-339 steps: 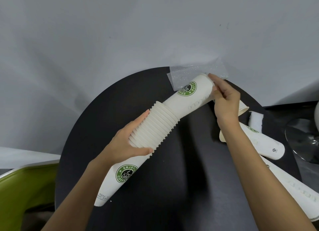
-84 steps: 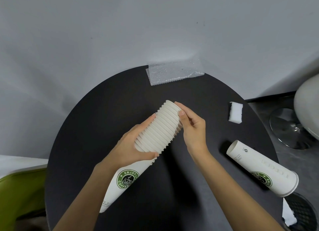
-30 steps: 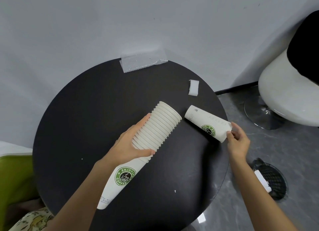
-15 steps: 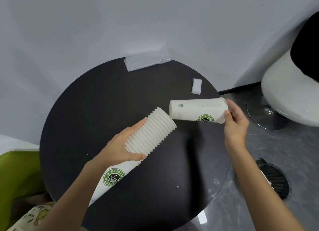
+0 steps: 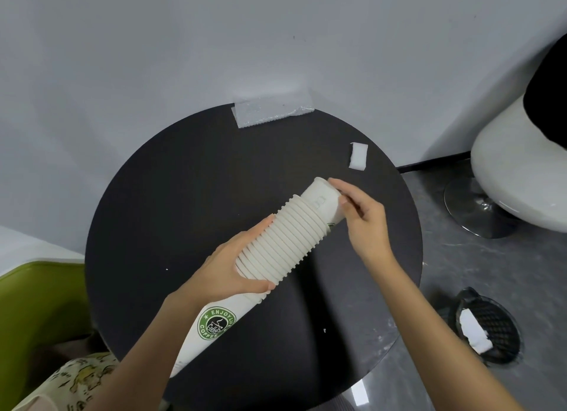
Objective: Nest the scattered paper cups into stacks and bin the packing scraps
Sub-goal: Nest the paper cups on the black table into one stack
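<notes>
The left hand (image 5: 233,269) grips the stack (image 5: 276,245) steady while the right hand (image 5: 363,223), pinching the cup (image 5: 322,200) at its rim, should push it straight in.

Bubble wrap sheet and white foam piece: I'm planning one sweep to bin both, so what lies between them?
Nothing: in the head view, only bare black tabletop separates the bubble wrap sheet from the white foam piece.

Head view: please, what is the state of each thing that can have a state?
Cup stack: nested, slanting, gripped by left hand.
Added cup: partly inside the stack, pinched by right hand.
Bubble wrap: flat at the far edge of the table.
Foam piece: lying on the table, not binned.
Bin: on the floor, holding one white scrap.
</notes>
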`<move>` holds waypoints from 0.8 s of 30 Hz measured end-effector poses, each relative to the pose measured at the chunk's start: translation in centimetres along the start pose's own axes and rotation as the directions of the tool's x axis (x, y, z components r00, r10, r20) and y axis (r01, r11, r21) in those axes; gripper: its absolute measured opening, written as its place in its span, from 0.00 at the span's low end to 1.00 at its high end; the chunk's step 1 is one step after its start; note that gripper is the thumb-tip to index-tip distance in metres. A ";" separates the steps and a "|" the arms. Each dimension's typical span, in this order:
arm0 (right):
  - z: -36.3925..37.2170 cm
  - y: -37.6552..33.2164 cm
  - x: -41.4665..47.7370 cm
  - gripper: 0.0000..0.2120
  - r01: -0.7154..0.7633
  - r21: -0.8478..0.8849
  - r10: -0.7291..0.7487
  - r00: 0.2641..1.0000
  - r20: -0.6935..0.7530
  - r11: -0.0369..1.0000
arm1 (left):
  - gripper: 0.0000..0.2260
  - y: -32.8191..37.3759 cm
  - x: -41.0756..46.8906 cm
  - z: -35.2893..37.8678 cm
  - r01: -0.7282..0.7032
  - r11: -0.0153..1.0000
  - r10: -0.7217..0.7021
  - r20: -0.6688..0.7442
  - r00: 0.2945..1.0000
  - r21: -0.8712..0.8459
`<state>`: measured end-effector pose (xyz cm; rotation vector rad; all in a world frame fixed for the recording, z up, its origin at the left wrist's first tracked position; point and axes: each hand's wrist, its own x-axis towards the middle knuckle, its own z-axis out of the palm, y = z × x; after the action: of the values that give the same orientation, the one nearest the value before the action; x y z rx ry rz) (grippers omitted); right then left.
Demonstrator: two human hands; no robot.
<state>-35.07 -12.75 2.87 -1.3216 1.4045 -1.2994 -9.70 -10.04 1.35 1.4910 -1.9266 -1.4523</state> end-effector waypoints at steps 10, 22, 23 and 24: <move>3.5 -1.4 -1.4 0.14 -0.042 0.015 0.041 0.995 0.094 0.999 | 0.46 0.1 -0.7 -0.2 -0.051 0.994 0.047 -0.041 0.998 -0.100; 5.9 -3.4 -0.3 0.21 0.050 -0.056 -0.047 0.998 0.041 0.997 | 0.45 -0.3 -1.2 -0.8 -0.102 0.973 0.063 -0.189 0.980 -0.205; 6.2 -3.5 -0.1 0.24 0.014 -0.039 -0.013 1.000 0.014 0.999 | 0.45 -0.3 -1.2 -1.1 -0.109 0.972 0.063 -0.212 0.975 -0.210; 6.5 -3.5 0.0 0.28 -0.044 -0.010 0.045 0.999 0.012 0.999 | 0.46 -0.2 -1.2 -1.4 -0.117 0.970 0.064 -0.236 0.970 -0.215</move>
<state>-28.17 -13.46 5.29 -1.2955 1.4253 -1.2545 -8.06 -9.69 2.17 1.3789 -1.6122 -1.3455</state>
